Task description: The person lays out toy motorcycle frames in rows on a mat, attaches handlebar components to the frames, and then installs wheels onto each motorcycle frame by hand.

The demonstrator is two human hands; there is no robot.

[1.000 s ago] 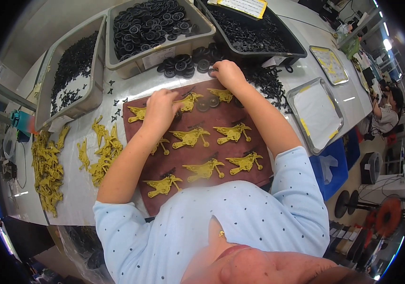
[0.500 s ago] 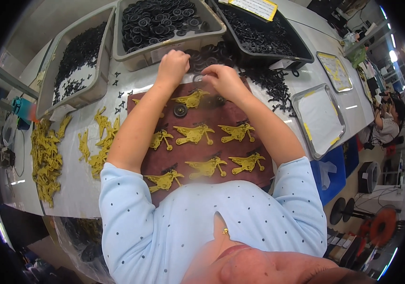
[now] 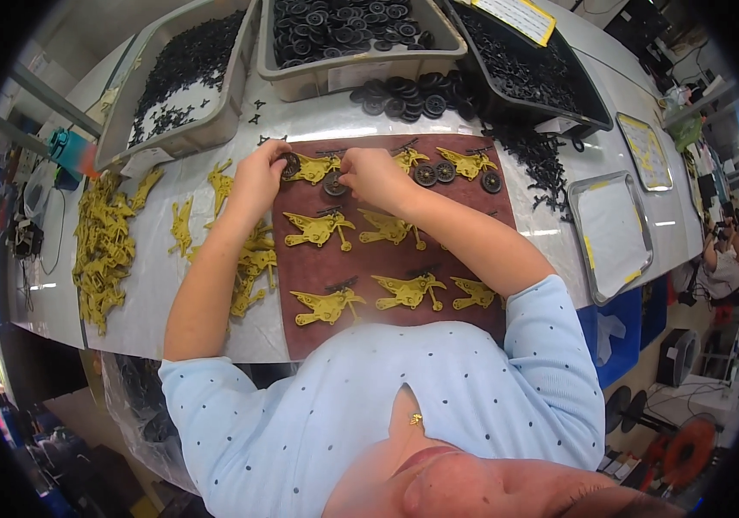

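At the far left corner of a dark red mat (image 3: 322, 263), my left hand (image 3: 262, 175) pinches a small black wheel (image 3: 290, 167) by its edge. A second black wheel (image 3: 333, 184) is between the fingertips of my right hand (image 3: 376, 179). Between the two wheels lies a yellow plastic toy-motorcycle body (image 3: 311, 170) in the far row. Further right in that row, a pair of wheels (image 3: 435, 174) sits by other yellow bodies (image 3: 468, 162). Nearer rows hold more yellow bodies (image 3: 318, 230), each with a thin black piece beside it.
A grey bin of wheels (image 3: 361, 69) stands behind the mat, with loose wheels (image 3: 413, 97) before it. Bins of small black parts (image 3: 188, 78) (image 3: 525, 65) flank it. Yellow parts (image 3: 102, 250) are heaped at left; a metal tray (image 3: 611, 229) lies at right.
Both hands have come back from the loose wheels to the far left of the mat, each with a wheel. The view has shifted, so the table appears further right.
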